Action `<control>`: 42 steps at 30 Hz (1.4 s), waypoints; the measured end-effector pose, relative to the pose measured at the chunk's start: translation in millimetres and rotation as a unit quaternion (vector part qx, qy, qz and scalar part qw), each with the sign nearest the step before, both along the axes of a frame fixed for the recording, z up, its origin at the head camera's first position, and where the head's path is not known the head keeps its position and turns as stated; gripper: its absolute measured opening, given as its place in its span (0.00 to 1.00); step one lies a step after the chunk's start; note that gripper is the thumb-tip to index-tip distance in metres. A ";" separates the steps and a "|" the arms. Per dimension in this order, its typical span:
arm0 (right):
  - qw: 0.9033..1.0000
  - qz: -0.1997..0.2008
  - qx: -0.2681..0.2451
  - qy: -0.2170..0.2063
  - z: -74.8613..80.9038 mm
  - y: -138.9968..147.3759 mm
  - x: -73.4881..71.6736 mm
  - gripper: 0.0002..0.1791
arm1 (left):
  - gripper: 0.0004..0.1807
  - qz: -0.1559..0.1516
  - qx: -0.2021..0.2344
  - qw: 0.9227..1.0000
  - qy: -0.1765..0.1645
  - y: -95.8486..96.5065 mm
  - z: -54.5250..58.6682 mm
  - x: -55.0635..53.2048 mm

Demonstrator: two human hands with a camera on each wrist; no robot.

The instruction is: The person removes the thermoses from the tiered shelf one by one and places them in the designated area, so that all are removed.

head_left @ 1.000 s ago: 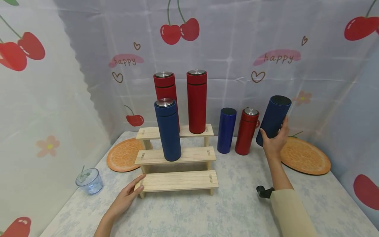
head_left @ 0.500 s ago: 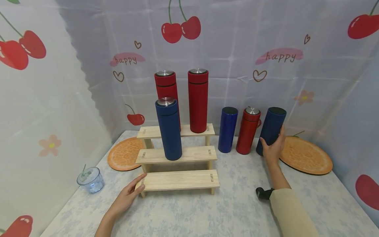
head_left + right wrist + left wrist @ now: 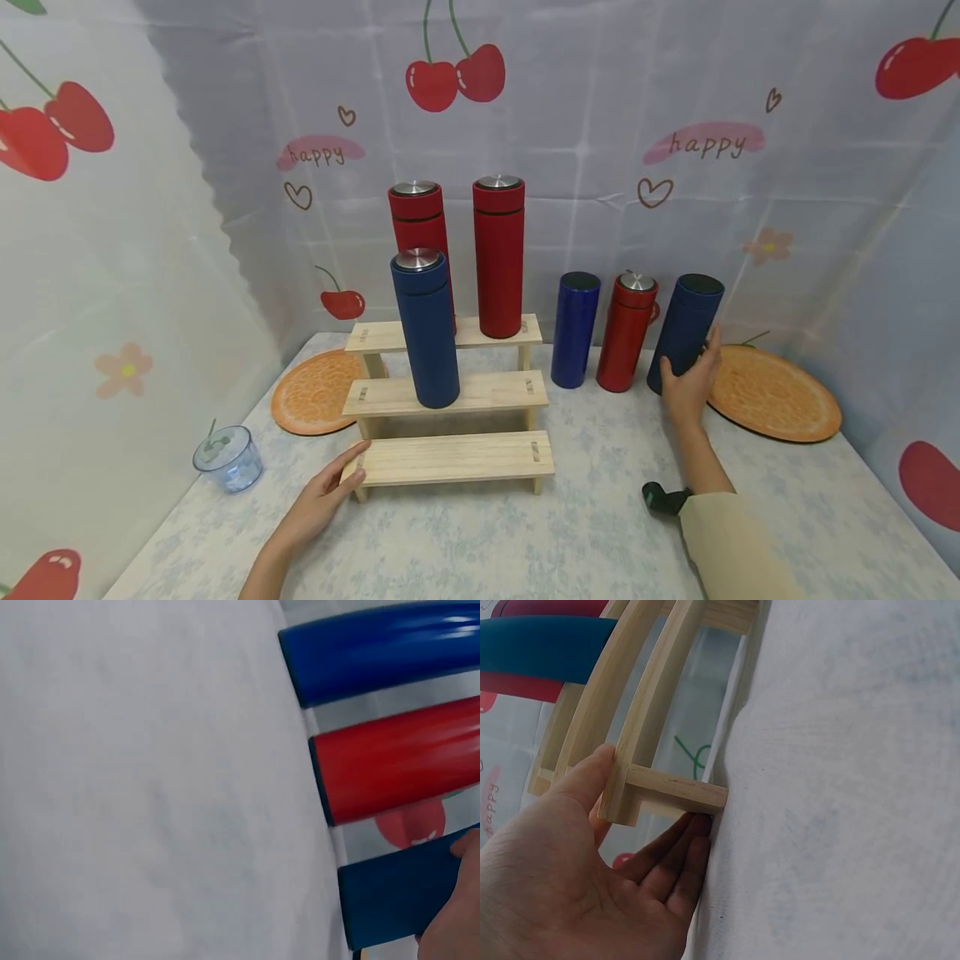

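My right hand (image 3: 688, 392) holds a dark blue thermos (image 3: 686, 321) low on its body, thumb on the left side. That thermos stands on the table, right of a glossy red thermos (image 3: 627, 333) and a glossy blue one (image 3: 575, 333). In the right wrist view the held thermos (image 3: 397, 892) has its base on the cloth. At the left end of a three-step wooden stand (image 3: 457, 461), my left hand (image 3: 315, 504) grips the lowest board's corner. Another matte blue thermos (image 3: 427, 333) is on the middle step. Two tall red thermoses (image 3: 500, 258) occupy the top step, one partly hidden.
A round orange-patterned placemat (image 3: 318, 392) lies partly behind the stand, and a second placemat (image 3: 776, 393) lies at the right. A blue-tinted glass (image 3: 228, 462) is near the left table edge. A cherry-printed curtain (image 3: 585, 100) hangs behind.
My right hand has lowered the tilted dark blue thermos from the air onto the table beside the red one, then slid slightly down it. The left hand has stayed on the stand.
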State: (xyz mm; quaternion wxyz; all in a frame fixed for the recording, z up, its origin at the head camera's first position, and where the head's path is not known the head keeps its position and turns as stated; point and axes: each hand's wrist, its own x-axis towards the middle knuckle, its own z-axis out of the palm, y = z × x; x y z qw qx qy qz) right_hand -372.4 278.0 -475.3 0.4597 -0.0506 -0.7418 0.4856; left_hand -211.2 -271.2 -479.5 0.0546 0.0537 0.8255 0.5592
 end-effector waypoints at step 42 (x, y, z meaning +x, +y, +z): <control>0.926 0.320 0.127 0.157 99.3 -282.0 70.1 0.62 | 0.28 -0.010 0.003 1.000 0.003 -2.0 -2.7 -1.6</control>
